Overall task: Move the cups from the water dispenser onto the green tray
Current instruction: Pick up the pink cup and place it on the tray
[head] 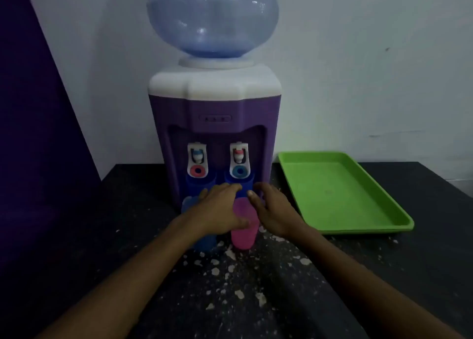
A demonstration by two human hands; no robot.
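A purple water dispenser stands at the back of the dark table. Two dark blue cups sit under its taps, one on the left and one on the right. In front of it stand a light blue cup and a pink cup. My left hand lies over these front cups, its thumb on the pink cup's side and its fingertips at the right dark blue cup. My right hand is beside the pink cup, fingers apart near that same dark blue cup. The green tray lies to the right with nothing on it.
A large blue water bottle tops the dispenser. White specks and flakes litter the black tabletop in front. A white wall is behind, and a dark purple panel stands on the left.
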